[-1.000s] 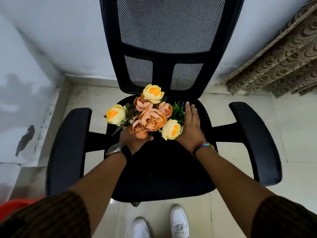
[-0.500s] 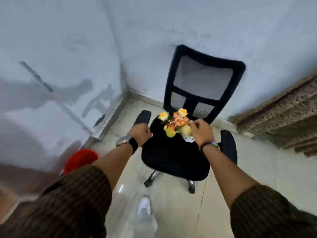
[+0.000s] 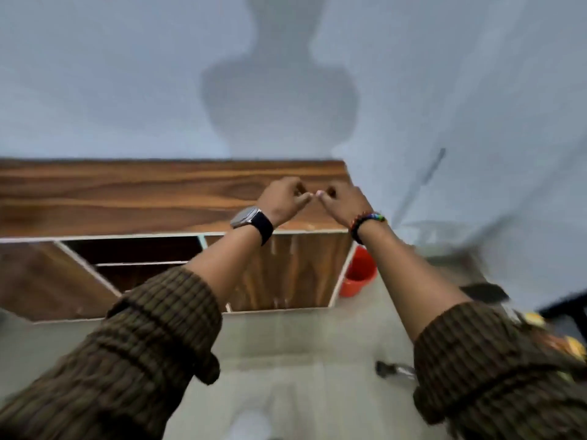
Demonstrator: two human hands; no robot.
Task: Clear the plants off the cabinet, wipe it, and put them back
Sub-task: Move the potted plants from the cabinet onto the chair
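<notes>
The wooden cabinet [image 3: 127, 192] stands against the pale wall, and the part of its top in view is bare. My left hand [image 3: 284, 198], with a watch on the wrist, and my right hand [image 3: 344, 200], with a beaded bracelet, hover over the right end of the top. Both have curled fingers and meet at the fingertips, and I see nothing held in them. The orange and yellow flowers [image 3: 568, 342] show as a blur at the right edge, on the black chair [image 3: 484, 293].
The cabinet front has open shelf compartments [image 3: 136, 249] and a closed wooden door [image 3: 286, 271]. A red bucket [image 3: 359, 274] sits on the floor at the cabinet's right end. A chair leg and caster [image 3: 390, 369] lie near my right sleeve. Pale tiled floor lies below.
I let go of the flowers on the chair seat and turned left to the cabinet. Both hands now sit together, curled, over its top.
</notes>
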